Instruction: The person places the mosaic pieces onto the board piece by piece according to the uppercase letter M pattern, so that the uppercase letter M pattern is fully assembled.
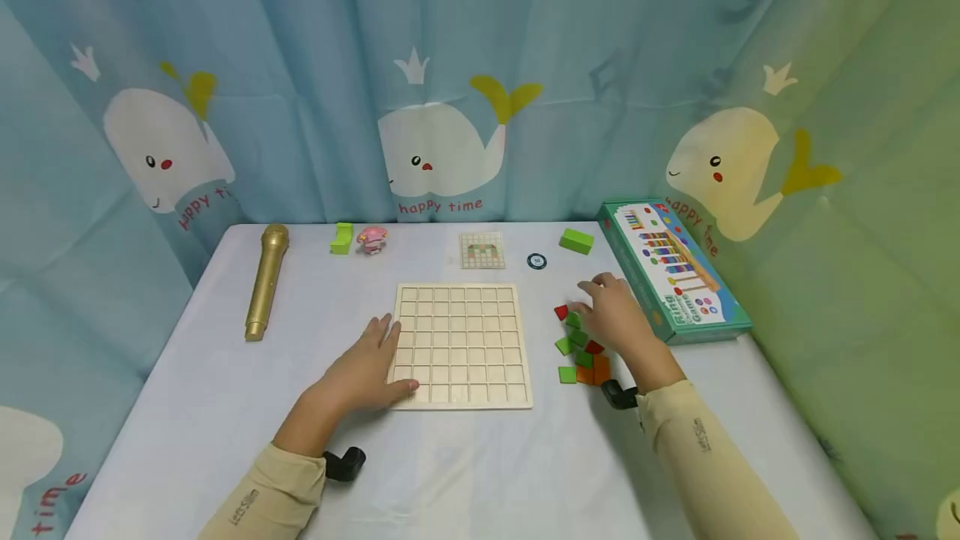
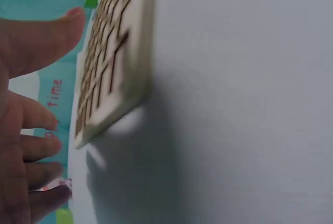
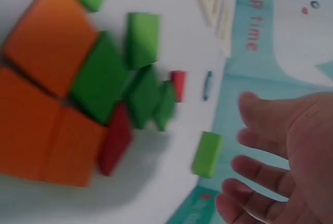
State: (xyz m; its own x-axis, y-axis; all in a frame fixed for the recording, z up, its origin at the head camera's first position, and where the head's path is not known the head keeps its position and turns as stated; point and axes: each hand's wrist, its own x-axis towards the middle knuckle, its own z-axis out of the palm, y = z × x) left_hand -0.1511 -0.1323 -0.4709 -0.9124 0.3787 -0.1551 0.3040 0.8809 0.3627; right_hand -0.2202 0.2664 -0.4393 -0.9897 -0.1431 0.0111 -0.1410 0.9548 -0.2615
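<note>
- Left hand [image 1: 365, 369]: flat on the table [image 1: 225, 407], fingers straight and spread, holding nothing; thumb lies on the front-left corner of the grid board [image 1: 463, 346], fingers along its left edge.
- Grid board: pale wood, square cells, mid-table twd the front; cells look bare.
- Right hand [image 1: 615, 313]: palm down over the tile pile [image 1: 581, 348], fingers loosely spread; wrist view shows them apart w/ nothing gripped. Can't tell if the tips touch a tile.
- Tile pile: green, red and orange pcs, just right of the board, near the right edge.
- Box [image 1: 671, 269]: at the right edge, lid reads "Ring Game", teal w/ coloured ring rows.
- Back edge, L to R: gold mic [image 1: 266, 281], green piece [image 1: 342, 237], pink toy [image 1: 372, 240], pattern card [image 1: 482, 250], dark round token [image 1: 536, 261], green block [image 1: 576, 241].
- Sleeves: both cuffs read "Let's Slim".
- Curtain [image 1: 450, 65]: whales, "happy time" in red.
</note>
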